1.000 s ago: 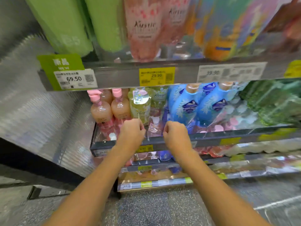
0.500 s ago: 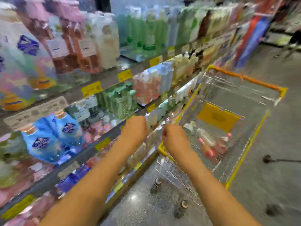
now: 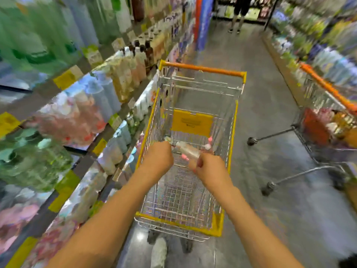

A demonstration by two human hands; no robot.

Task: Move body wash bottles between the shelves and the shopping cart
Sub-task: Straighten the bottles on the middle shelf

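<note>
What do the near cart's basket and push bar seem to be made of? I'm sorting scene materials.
The wire-grid shopping cart basket looks like bare shiny metal: thin silvery crossing wires that glint. Its orange push bar reads as a smooth plastic sleeve, probably over a metal tube, with yellow end caps. The yellow rim trim also looks plastic.

near cart point(image 3: 232, 120) has yellow edging, an orange handle point(image 3: 201, 69) and a yellow panel point(image 3: 192, 122); bottles point(image 3: 190, 150) inside look pale with pink caps; yellow shelf tags point(image 3: 64, 79) on the left.
</note>
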